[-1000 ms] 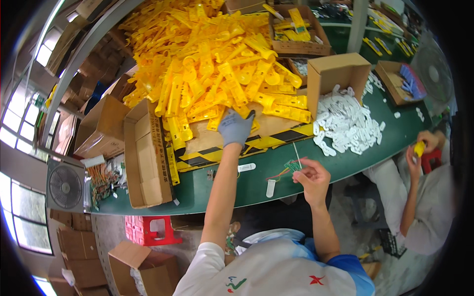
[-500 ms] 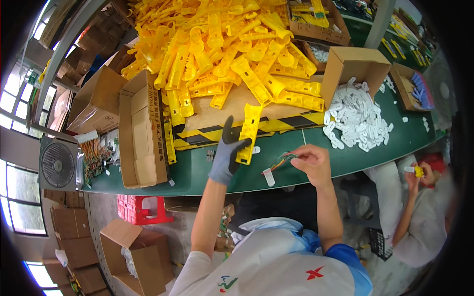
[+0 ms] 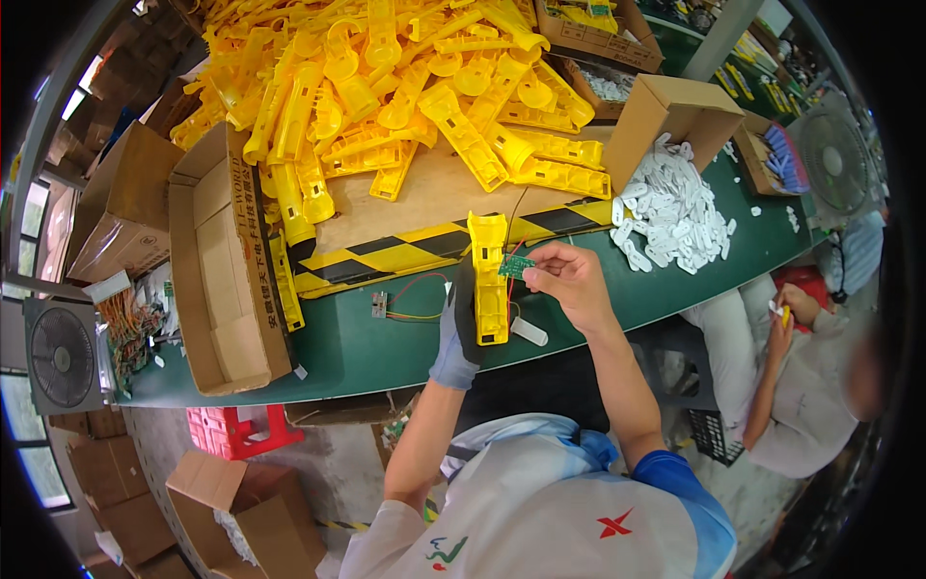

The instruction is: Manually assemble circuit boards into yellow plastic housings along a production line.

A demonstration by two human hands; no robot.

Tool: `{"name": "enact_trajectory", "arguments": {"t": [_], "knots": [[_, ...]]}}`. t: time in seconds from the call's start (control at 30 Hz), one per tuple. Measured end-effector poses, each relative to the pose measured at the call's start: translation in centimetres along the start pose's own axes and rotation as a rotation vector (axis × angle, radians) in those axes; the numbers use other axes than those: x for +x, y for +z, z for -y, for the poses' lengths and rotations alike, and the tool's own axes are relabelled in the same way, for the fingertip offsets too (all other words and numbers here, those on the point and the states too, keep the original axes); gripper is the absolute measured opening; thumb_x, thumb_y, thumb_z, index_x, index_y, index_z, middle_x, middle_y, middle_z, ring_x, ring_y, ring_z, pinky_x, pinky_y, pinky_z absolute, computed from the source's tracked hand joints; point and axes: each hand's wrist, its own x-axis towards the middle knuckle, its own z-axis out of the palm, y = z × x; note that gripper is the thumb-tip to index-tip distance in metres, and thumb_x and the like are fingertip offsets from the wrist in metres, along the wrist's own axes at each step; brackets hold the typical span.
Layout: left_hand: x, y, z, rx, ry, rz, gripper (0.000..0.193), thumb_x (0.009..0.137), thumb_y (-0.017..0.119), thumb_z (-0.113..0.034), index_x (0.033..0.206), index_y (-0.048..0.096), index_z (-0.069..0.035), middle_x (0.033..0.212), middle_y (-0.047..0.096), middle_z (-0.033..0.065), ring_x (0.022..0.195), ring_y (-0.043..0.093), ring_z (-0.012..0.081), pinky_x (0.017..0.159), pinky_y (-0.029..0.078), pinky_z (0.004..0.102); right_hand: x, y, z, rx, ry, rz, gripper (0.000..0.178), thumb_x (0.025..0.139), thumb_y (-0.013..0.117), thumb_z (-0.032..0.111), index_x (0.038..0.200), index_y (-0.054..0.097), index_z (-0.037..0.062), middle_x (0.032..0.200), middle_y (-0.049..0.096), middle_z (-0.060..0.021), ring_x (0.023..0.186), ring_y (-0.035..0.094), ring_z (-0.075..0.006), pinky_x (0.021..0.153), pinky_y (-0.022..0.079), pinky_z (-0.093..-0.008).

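Note:
My gloved left hand (image 3: 457, 338) is closed around a yellow plastic housing half (image 3: 491, 289), long and trough-shaped, its hollow side up. Between thumb and fingers of my bare right hand (image 3: 571, 286) I pinch a small green circuit board (image 3: 517, 266), held over the housing's right edge. Thin wires run from around the board. A white oval plastic piece (image 3: 529, 331) is just right of the housing's lower end. Left of my glove, a small grey module (image 3: 380, 305) with red and yellow wires lies on the green table (image 3: 362, 352).
Yellow housings (image 3: 386, 92) are heaped at the back, behind a black-and-yellow striped edge (image 3: 386, 261). White plastic pieces (image 3: 672, 207) pile up right, beside a cardboard box (image 3: 666, 121). A long carton (image 3: 224, 280) stands left. A co-worker (image 3: 810, 386) sits at right.
My right hand has brought the circuit board left to the yellow housing. The housing now stands straighter in my left hand. The whole view has shifted, and the wired module shows more plainly.

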Motion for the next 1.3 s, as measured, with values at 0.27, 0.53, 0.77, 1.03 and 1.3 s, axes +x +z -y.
{"name": "enact_trajectory", "arguments": {"t": [0.27,0.53,0.77,1.03,1.3], "knots": [[0.2,-0.9,0.7,0.290,0.067,-0.056,0.063,0.084,0.068,-0.001,0.141,0.042,-0.004,0.122,0.055,0.0135,0.104,0.060,0.0243,0.086,0.053,0.0315,2.2,0.6,-1.0,-0.181,0.045,-0.025,0.020,0.083,0.075,0.001,0.102,0.069,-0.0035,0.090,0.071,-0.0070,0.077,0.066,-0.0094,0.070,0.053,-0.0219],[0.6,-0.3,0.2,-0.066,-0.129,-0.127,0.055,0.084,0.069,-0.005,0.135,0.047,-0.002,0.112,0.055,0.0120,0.094,0.061,0.0220,0.077,0.055,0.0311,2.0,-0.2,-1.4,-0.174,0.062,-0.058,0.020,0.083,0.076,0.002,0.102,0.070,-0.0052,0.089,0.072,-0.0072,0.077,0.066,-0.0084,0.071,0.053,-0.0208],[0.4,0.2,0.5,0.135,-0.016,-0.088,0.052,0.083,0.070,-0.008,0.131,0.050,-0.002,0.110,0.056,0.0111,0.092,0.061,0.0198,0.075,0.054,0.0302,1.6,-0.9,-0.9,-0.092,0.072,-0.025,0.019,0.084,0.075,0.003,0.101,0.070,-0.0046,0.089,0.072,-0.0083,0.077,0.067,-0.0095,0.069,0.053,-0.0215],[0.5,0.2,0.6,-0.055,-0.133,-0.142,0.038,0.094,0.057,-0.011,0.130,0.051,0.000,0.116,0.056,0.0123,0.097,0.063,0.0217,0.080,0.054,0.0319,1.4,-0.8,-0.7,-0.093,0.081,-0.050,0.019,0.083,0.075,0.002,0.100,0.070,-0.0048,0.085,0.071,-0.0074,0.072,0.065,-0.0096,0.066,0.052,-0.0214],[0.3,1.3,-0.4,0.077,-0.020,-0.108,0.031,0.104,0.044,-0.023,0.125,0.053,-0.002,0.109,0.060,0.0124,0.092,0.066,0.0197,0.081,0.055,0.0300,1.2,-1.3,-0.9,-0.124,0.089,-0.057,0.021,0.082,0.076,0.001,0.101,0.070,-0.0057,0.088,0.072,-0.0086,0.076,0.067,-0.0102,0.069,0.054,-0.0211]]}}
